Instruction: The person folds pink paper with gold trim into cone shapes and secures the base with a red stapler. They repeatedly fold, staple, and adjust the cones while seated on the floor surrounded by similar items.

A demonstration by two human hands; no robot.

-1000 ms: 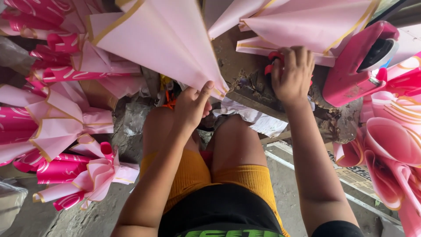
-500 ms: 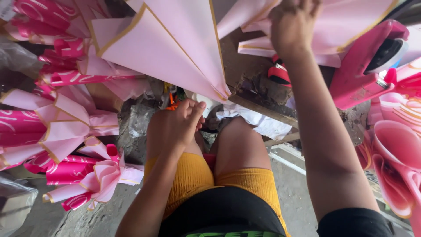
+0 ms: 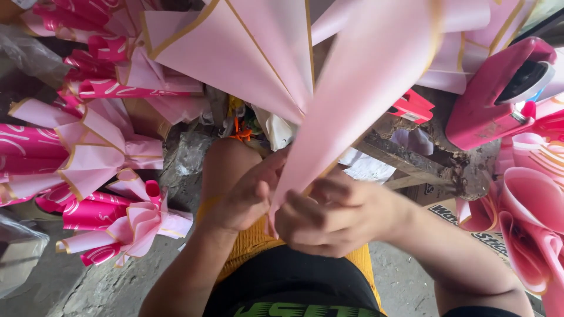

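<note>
A: The pink sheet (image 3: 376, 100): where was it?
B: Above the lap, its lower end pinched by the left hand (image 3: 247, 196) and right hand (image 3: 335, 217), both closed on it.
A: Around it?
B: Folded pink wrappers (image 3: 88, 152) left, a pink stapler (image 3: 499, 94) right.

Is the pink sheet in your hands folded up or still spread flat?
Gathered, not flat: the pink sheet narrows from a wide top to a pinched end between the left hand and right hand. Exact folds: cannot tell.
</note>
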